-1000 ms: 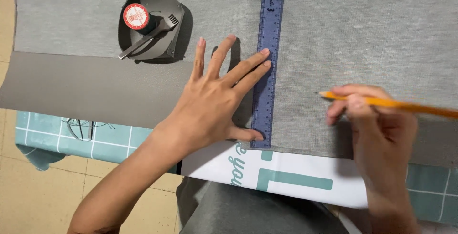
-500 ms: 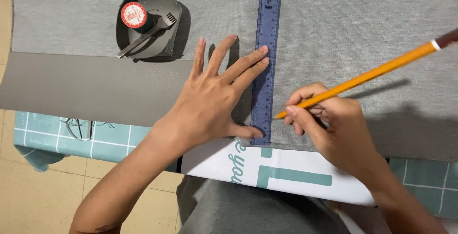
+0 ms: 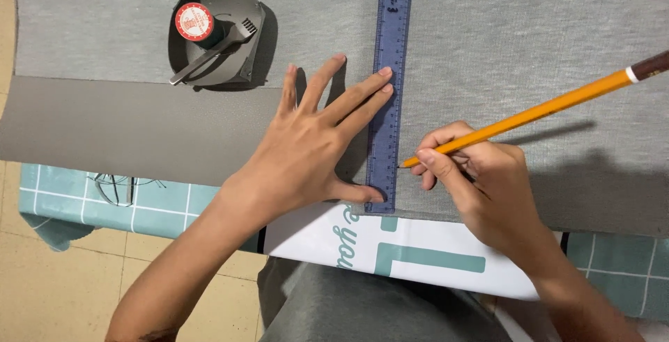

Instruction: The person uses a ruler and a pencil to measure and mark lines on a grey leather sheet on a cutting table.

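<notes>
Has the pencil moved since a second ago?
Yes. The pencil has swung left: its tip, earlier out over the grey fabric, now sits against the right edge of the blue ruler, held by the right hand.

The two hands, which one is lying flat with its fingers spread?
The left hand, pressed flat on the blue ruler and grey fabric. The right hand is curled around a yellow pencil instead.

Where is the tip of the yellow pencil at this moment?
In the head view, the yellow pencil is held in the right hand; its tip touches the grey fabric at the right edge of the blue ruler, near its lower end.
</notes>
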